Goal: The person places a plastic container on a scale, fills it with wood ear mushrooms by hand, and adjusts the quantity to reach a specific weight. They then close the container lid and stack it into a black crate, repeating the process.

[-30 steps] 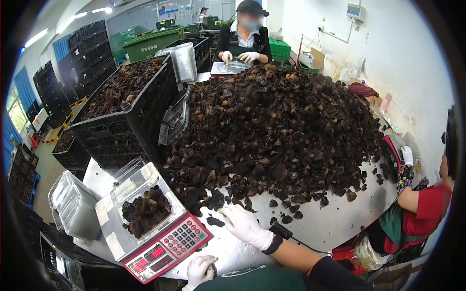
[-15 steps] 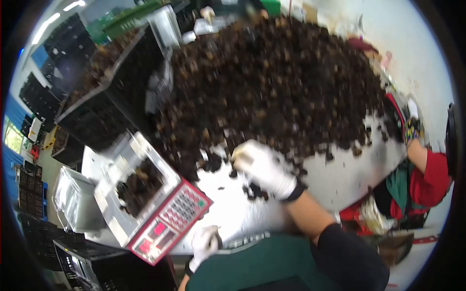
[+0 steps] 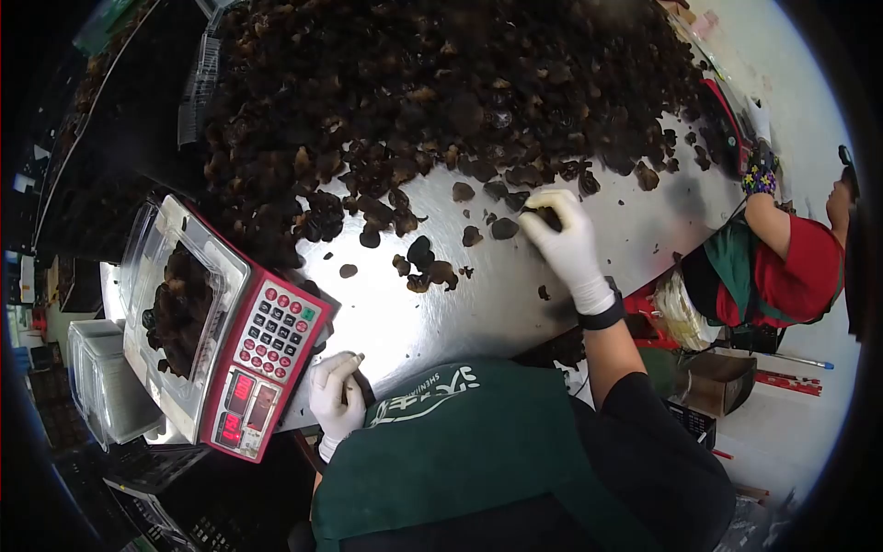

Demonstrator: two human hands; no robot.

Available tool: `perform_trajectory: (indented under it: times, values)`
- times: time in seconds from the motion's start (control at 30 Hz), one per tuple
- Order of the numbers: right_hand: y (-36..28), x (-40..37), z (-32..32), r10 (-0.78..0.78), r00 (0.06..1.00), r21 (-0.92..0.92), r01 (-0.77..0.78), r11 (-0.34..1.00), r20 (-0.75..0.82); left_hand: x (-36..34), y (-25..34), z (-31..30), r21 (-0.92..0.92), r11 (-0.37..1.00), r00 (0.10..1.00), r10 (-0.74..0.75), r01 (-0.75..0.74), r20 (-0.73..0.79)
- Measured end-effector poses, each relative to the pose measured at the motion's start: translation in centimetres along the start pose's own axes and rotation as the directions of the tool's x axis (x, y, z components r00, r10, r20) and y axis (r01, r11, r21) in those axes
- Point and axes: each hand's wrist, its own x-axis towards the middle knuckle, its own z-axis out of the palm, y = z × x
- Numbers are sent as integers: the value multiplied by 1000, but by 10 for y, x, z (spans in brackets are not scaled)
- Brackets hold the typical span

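Note:
My right hand (image 3: 568, 241), in a white glove, pinches a dark brown piece (image 3: 546, 217) just above the metal table (image 3: 395, 317). Loose pieces lie close to its left, and beyond them spreads a large heap of dark brown, mushroom-like pieces (image 3: 441, 101). My left hand (image 3: 337, 394), also gloved, rests by the table's near edge with its fingers curled; whether anything is inside them is hidden. Left of it stands a red scale (image 3: 262, 354) with a lit red display. On the scale sits a clear plastic container (image 3: 213, 304) holding dark pieces (image 3: 179, 308).
Stacked clear containers (image 3: 110, 382) stand left of the scale. A black crate (image 3: 129, 120) is at the upper left. On the right, a person in red sleeves (image 3: 800, 271) has a patterned glove near another red scale (image 3: 731, 129). A cardboard box (image 3: 717, 382) sits below.
The view has tilted down and shifted, so the scale and heap appear elsewhere. My right hand is now further right over the table, by loose pieces. My left hand stays near the table edge.

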Motion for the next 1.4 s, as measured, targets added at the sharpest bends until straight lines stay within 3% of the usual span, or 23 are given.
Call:
perform_trajectory:
  times: [0.03, 0.07, 0.2, 0.3, 0.47, 0.57, 0.67, 0.77, 0.87, 0.97, 1.07, 1.17, 1.3, 1.4]
  values:
    - [-13, -4, 5, -233, 972, -280, 217, 935, -24, 0, 0, 0, 3, 1000, 1000, 0, 0, 1]
    - [-17, -7, 10, -261, 964, -391, 263, 882, 59, -1, 0, 1, 7, 1000, 1000, -1, 1, 0]
    - [8, -3, 22, -326, 945, -356, 302, 884, -7, -1, 2, 0, 8, 1000, 1000, -16, 16, -11]
    - [11, 6, 16, -285, 957, -269, 287, 919, 51, -2, 1, 1, 0, 1000, 1000, -25, 25, -12]
    - [-43, 0, 23, -325, 943, -42, 329, 943, 73, -1, 4, 1, 15, 999, 999, -45, 45, -17]
    - [-71, -16, 46, -339, 900, 26, 346, 938, 276, 2, 7, 1, -1, 999, 999, -44, 44, -24]
    - [-68, -15, 62, -352, 828, -53, 414, 909, 436, 1, 6, 0, -4, 999, 999, -38, 38, -16]
    - [-75, -10, 66, -305, 793, -36, 380, 924, 528, 1, 6, -1, -2, 999, 999, -39, 39, -19]
    - [-95, -1, 58, -109, 716, -220, 350, 911, 689, 1, 7, 0, 5, 998, 998, -59, 59, -21]
    - [-93, -2, 65, -137, 750, -228, 362, 904, 647, 1, 6, 0, -7, 998, 998, -62, 62, -16]
    - [-82, -5, 66, -311, 759, -80, 429, 900, 572, -1, 4, 0, -64, 997, 999, -52, 51, -17]
    - [-80, -2, 71, -375, 739, -74, 495, 866, 559, -7, -2, 0, -109, 992, 998, -61, 60, -7]
    - [-68, 10, 91, -433, 747, 13, 495, 869, 504, -9, -1, -8, -10, 1000, 1000, -7, 7, -4]
    - [-83, 26, 89, -405, 732, 20, 473, 881, 548, -5, 16, -41, 48, 998, 994, 38, -34, -101]
